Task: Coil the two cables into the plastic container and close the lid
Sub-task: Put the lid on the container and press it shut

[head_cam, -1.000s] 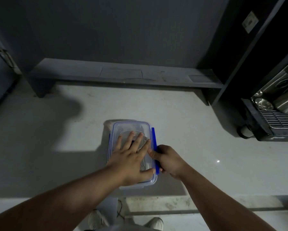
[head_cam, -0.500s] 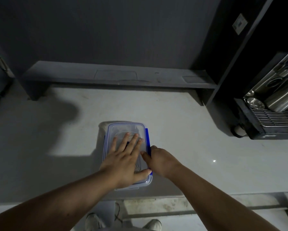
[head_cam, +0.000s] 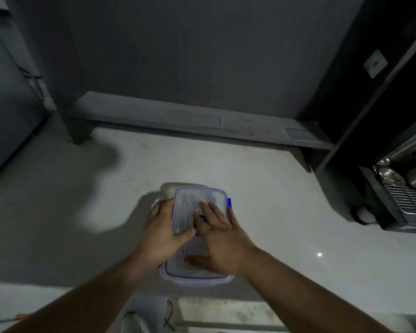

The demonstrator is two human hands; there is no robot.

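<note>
A clear plastic container [head_cam: 197, 195] with a blue-trimmed lid sits on the pale counter [head_cam: 286, 212], near its front edge. The lid lies on top, and a blue clip [head_cam: 229, 203] shows on the right side. My right hand [head_cam: 222, 239] lies flat on the lid with straight fingers, pressing down. My left hand [head_cam: 162, 233] wraps the container's left edge, thumb on the lid and fingers curled down the side. Through the lid the cables show only as a blurred dark shape [head_cam: 202, 217].
A low grey shelf [head_cam: 202, 126] runs along the back wall. A dark cabinet with a rack of metal dishes [head_cam: 409, 188] stands at the right. The counter's front edge passes just below the container, with shoes [head_cam: 132, 323] on the floor beneath.
My right hand left the right-side clip and now lies flat on the lid. My left hand slid off the lid top to the container's left edge.
</note>
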